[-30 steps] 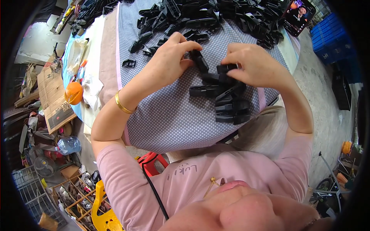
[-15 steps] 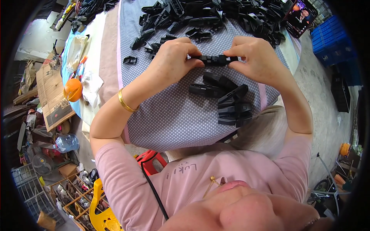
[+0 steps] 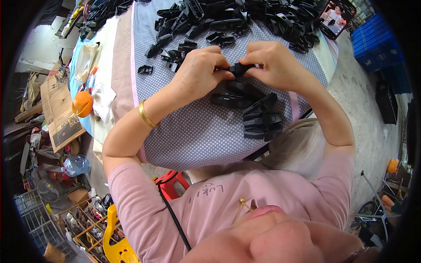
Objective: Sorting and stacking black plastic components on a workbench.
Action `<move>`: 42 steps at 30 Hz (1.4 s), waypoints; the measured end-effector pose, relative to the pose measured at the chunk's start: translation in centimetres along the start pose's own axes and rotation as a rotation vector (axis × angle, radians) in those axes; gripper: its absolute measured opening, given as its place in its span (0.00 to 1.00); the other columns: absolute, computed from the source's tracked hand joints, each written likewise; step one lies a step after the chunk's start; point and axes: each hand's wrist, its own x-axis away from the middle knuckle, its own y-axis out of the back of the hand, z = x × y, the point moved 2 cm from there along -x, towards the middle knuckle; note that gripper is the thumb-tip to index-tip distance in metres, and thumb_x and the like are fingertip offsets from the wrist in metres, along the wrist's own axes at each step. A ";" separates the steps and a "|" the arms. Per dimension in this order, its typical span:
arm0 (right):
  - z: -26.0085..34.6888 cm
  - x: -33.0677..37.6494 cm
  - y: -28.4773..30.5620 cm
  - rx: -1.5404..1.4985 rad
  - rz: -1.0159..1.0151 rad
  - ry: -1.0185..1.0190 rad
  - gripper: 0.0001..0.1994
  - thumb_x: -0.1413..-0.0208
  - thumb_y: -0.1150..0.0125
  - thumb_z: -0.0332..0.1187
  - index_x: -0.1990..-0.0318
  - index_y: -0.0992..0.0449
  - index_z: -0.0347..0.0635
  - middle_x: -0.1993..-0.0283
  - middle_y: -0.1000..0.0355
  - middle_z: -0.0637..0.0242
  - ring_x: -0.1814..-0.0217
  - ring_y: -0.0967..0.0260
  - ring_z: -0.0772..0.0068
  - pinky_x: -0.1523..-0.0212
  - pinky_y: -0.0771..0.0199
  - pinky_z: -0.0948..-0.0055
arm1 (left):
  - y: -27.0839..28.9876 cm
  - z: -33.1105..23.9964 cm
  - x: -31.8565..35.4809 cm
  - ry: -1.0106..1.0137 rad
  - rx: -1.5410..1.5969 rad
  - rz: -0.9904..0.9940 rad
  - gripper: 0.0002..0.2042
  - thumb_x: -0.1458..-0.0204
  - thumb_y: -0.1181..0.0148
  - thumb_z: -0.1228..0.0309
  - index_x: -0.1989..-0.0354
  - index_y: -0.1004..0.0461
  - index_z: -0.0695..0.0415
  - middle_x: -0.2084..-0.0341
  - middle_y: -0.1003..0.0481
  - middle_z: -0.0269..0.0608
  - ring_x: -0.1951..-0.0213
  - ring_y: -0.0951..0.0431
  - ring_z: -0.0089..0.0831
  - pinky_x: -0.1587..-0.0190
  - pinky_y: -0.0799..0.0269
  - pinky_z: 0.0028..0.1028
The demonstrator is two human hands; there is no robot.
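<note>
Some black plastic (image 3: pixel 240 69) is pinched by the left fingers (image 3: pixel 222 62) and the right fingers (image 3: pixel 251 58), now closer together than before.

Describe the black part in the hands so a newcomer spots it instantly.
Find the dotted grey cloth. Beyond the cluster of black parts near its lower edge, the left hand and right hand meet at the held part. It alone is gripped; its neighbours lie loose.

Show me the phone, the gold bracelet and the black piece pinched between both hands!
Phone (image 3: pixel 337 18): head view, on its lit screen.
Gold bracelet (image 3: pixel 144 115): head view, on its band.
Black piece (image 3: pixel 241 69): head view, on its uncovered middle.
</note>
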 end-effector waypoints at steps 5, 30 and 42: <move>0.1 -0.2 -0.3 0.021 0.027 -0.018 0.10 0.57 0.34 0.28 0.65 0.21 0.37 0.70 0.29 0.62 0.69 0.30 0.63 0.69 0.31 0.69 | 0.2 0.1 0.0 0.002 -0.002 -0.011 0.10 0.60 0.30 0.71 0.72 0.21 0.65 0.75 0.26 0.44 0.74 0.24 0.38 0.70 0.28 0.30; -4.8 -5.1 -0.8 -0.301 0.120 -0.130 0.10 0.49 0.35 0.32 0.62 0.19 0.35 0.70 0.24 0.59 0.70 0.28 0.70 0.63 0.26 0.76 | 0.3 1.3 -0.4 -0.312 -0.396 -0.325 0.17 0.57 0.35 0.75 0.56 0.26 0.59 0.63 0.26 0.41 0.61 0.25 0.39 0.56 0.28 0.33; -3.6 -4.0 0.0 -0.530 0.291 -0.128 0.12 0.48 0.37 0.30 0.55 0.22 0.38 0.62 0.23 0.66 0.63 0.28 0.78 0.59 0.25 0.77 | -0.3 0.4 0.6 -0.031 -0.246 -0.086 0.12 0.51 0.38 0.70 0.60 0.23 0.62 0.65 0.30 0.46 0.60 0.28 0.40 0.56 0.31 0.33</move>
